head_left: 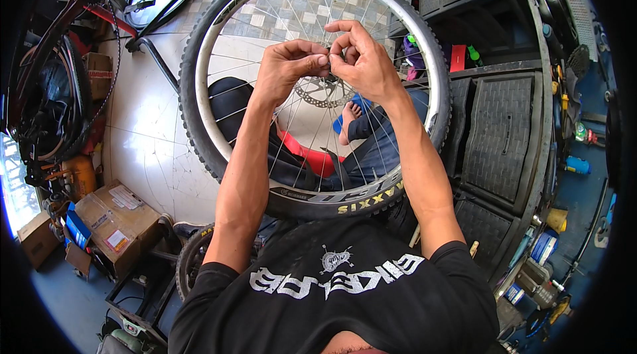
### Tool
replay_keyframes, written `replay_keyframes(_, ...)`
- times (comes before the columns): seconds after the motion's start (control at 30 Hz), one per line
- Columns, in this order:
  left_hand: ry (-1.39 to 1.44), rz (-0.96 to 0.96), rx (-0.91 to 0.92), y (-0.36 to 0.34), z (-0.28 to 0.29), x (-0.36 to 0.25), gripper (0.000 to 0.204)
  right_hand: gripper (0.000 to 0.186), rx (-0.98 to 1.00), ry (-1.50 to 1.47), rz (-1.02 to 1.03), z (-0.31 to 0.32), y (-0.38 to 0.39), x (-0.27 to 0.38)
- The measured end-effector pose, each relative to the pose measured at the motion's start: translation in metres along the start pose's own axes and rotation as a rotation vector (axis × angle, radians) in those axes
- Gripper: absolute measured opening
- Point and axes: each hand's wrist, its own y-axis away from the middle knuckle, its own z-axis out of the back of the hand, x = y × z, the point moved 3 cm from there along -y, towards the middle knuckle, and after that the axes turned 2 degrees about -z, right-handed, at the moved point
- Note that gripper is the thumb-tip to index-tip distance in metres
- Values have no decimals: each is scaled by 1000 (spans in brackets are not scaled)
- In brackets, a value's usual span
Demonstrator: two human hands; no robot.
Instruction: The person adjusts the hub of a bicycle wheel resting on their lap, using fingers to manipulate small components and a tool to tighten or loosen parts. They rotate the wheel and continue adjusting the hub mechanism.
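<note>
A bicycle wheel with a black knobby tyre [190,82] and silver rim [432,82] lies across my lap, its metal disc rotor [312,95] below the hub. My left hand [288,69] is at the hub, thumb and fingertips pinched together. My right hand [361,69] meets it there, thumb and curled fingers closed, one finger raised. What sits between the fingertips is small, dark and mostly hidden. Below the spokes show my bare foot [350,122], a blue piece [363,104] beside it and a red object [318,160].
A bicycle frame [109,12] stands upper left, above cardboard boxes [119,228]. Tiled floor [139,148] lies left of the wheel. Black drawer units [497,135] line the right, with a red box [458,57], tools and a blue bottle [577,165] around them.
</note>
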Motion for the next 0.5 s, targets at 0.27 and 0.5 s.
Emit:
replay_keyframes(0.27,98,9,15,-2,-5,5,20,36,-31,-65,-20,-2,-2,-8)
replay_keyframes(0.5,133,-24,6,-5,-1,7,18,33,-170,-305,4,-11,-1,-28)
